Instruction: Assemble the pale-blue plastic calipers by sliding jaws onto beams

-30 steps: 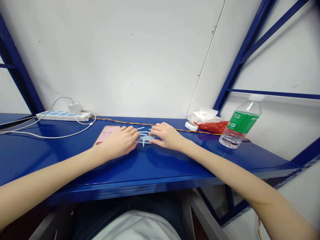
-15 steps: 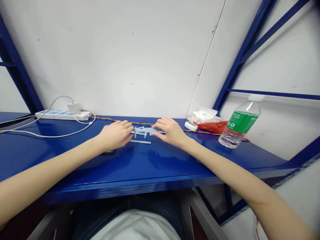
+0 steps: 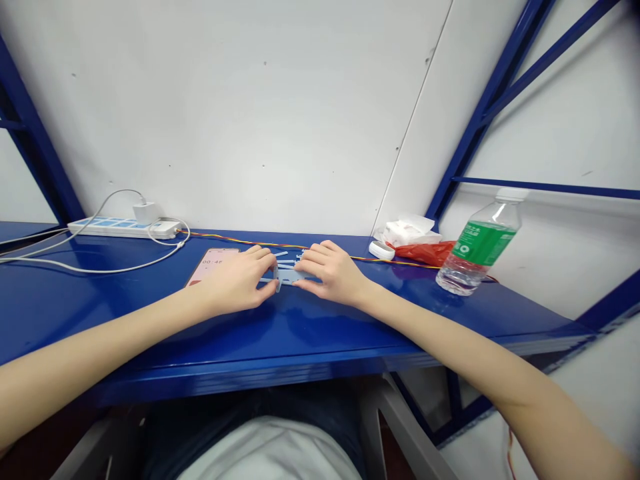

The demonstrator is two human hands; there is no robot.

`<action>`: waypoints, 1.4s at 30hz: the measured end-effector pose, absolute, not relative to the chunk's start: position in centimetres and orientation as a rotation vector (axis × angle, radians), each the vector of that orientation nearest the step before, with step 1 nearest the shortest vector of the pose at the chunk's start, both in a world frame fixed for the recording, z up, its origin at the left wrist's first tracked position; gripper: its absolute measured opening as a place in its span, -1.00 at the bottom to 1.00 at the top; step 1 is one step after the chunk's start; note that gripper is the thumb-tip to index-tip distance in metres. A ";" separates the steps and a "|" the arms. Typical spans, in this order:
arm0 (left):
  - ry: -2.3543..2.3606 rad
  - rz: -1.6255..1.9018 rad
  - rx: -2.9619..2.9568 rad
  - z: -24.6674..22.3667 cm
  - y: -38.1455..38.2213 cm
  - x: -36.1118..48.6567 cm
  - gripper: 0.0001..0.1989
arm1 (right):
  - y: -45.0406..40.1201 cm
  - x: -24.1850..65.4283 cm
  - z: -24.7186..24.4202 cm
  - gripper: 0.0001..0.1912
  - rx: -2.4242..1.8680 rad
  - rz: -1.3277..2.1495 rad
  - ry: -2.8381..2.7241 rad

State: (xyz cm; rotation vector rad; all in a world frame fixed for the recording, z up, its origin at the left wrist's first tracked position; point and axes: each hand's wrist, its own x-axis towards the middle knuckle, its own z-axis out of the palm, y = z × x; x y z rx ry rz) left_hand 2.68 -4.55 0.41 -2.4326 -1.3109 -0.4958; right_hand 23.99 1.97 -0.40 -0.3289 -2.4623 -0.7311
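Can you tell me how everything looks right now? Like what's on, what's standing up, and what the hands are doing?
Pale blue plastic piece, lying flat under both hands
Left hand, fingers touching the piece's left end
Right hand, fingers resting on the piece's right end
Phone, lying flat, screen lit pink with numbers
Water bottle, standing upright, cap on
Power strip, white charger plugged in

My glossy blue metal tabletop (image 3: 300, 333) carries a white power strip (image 3: 120, 229), a phone (image 3: 213, 267) showing a timer, pale blue plastic pieces (image 3: 290, 275), a thin striped wire (image 3: 240, 241), white tissues (image 3: 407, 233), a red plastic bag (image 3: 425, 253), and a green-labelled water bottle (image 3: 475, 250).
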 end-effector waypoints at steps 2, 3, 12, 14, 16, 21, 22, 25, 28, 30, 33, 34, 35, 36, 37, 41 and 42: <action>-1.394 -0.550 -2.476 0.3 -4.7 3.0 -0.88 | 1.8 23.8 -0.5 -0.76 -0.275 -0.798 -2.438; -1.440 -0.568 -2.490 0.2 -4.8 3.1 -0.89 | 1.7 23.8 -0.6 -0.76 -0.243 -0.824 -2.422; -1.581 -0.529 -2.424 0.2 -4.9 3.4 -0.92 | 1.5 23.3 -0.7 -0.75 -0.185 -0.884 -2.328; -1.575 -0.523 -2.411 0.3 -4.6 2.9 -0.85 | 1.7 23.5 -0.6 -0.74 -0.218 -0.865 -2.328; -1.580 -0.540 -2.379 0.4 -4.1 2.3 -0.83 | 2.1 23.7 -0.6 -0.74 -0.268 -0.827 -2.333; -1.543 -0.454 -2.176 0.9 -2.8 0.7 -0.77 | 3.5 24.5 -0.4 -0.76 -0.469 -0.689 -2.344; -1.542 -0.424 -2.158 1.0 -2.7 0.5 -0.77 | 3.6 24.5 -0.4 -0.76 -0.504 -0.657 -2.347; -1.456 -0.387 -2.254 0.9 -2.9 0.7 -0.77 | 3.4 24.4 -0.4 -0.76 -0.543 -0.596 -2.367; -1.312 -0.393 -2.444 0.7 -3.6 1.5 -0.79 | 2.8 24.1 -0.5 -0.75 -0.497 -0.582 -2.398; -1.305 -0.388 -2.500 0.5 -3.9 1.9 -0.79 | 2.4 24.0 -0.5 -0.74 -0.465 -0.563 -2.438; -1.337 -0.322 -2.507 0.2 -3.6 1.7 -0.79 | 2.1 23.9 -0.5 -0.73 -0.448 -0.490 -2.565; -1.349 -0.288 -2.510 0.1 -3.4 1.5 -0.79 | 2.1 23.9 -0.5 -0.72 -0.443 -0.458 -2.616; -1.364 -0.256 -2.518 0.0 -3.2 1.3 -0.79 | 2.1 23.9 -0.5 -0.72 -0.434 -0.422 -2.665; -1.380 -0.225 -2.535 -0.1 -2.9 1.0 -0.79 | 2.0 23.9 -0.4 -0.71 -0.422 -0.387 -2.707; -1.400 -0.201 -2.555 -0.2 -2.7 0.8 -0.78 | 2.0 23.9 -0.4 -0.71 -0.406 -0.356 -2.741; -1.476 -0.159 -2.587 -0.3 -2.1 0.3 -0.78 | 1.7 23.8 -0.3 -0.72 -0.387 -0.284 -2.780; -1.484 -0.147 -2.590 -0.3 -2.0 0.3 -0.78 | 1.7 23.8 -0.2 -0.73 -0.413 -0.279 -2.764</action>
